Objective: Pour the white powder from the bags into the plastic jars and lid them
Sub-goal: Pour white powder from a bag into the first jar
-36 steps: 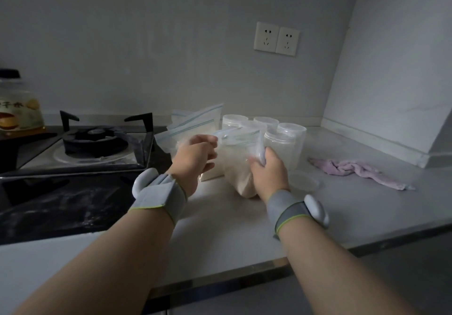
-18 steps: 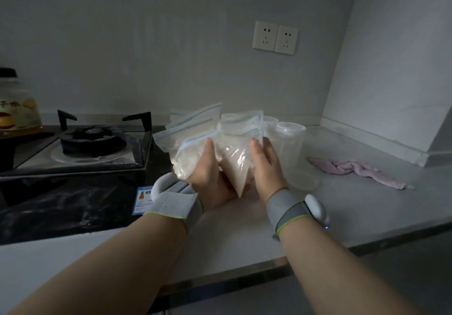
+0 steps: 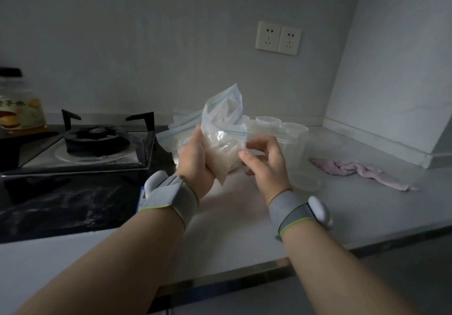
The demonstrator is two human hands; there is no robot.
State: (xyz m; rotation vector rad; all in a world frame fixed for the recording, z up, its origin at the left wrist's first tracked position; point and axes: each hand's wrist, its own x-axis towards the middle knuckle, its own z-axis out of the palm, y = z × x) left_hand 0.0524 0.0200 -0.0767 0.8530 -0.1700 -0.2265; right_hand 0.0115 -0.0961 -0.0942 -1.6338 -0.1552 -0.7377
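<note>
Plastic bag (image 3: 221, 141) of white powder held above tabletop (image 3: 232, 217), L hand (image 3: 195, 165) clamped round its lower half. R hand (image 3: 265, 163) loosely curled just beside it, grip unclear. Jars (image 3: 291, 138) behind.

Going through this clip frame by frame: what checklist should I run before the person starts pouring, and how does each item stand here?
1. Bag of white powder lifted clear of the countertop: ok.
2. Left hand has a full grip round the bag: ok.
3. Right hand has hold of the bag's edge: cannot tell; its fingers curl right beside the bag.
4. Bag's zip seal opened: cannot tell.
5. Nearest plastic jar unlidded: cannot tell; a round clear lid lies on the countertop in front of it.
6. Bag mouth over that jar: not ok; the bag is left of the jar, mouth pointing up.
</note>
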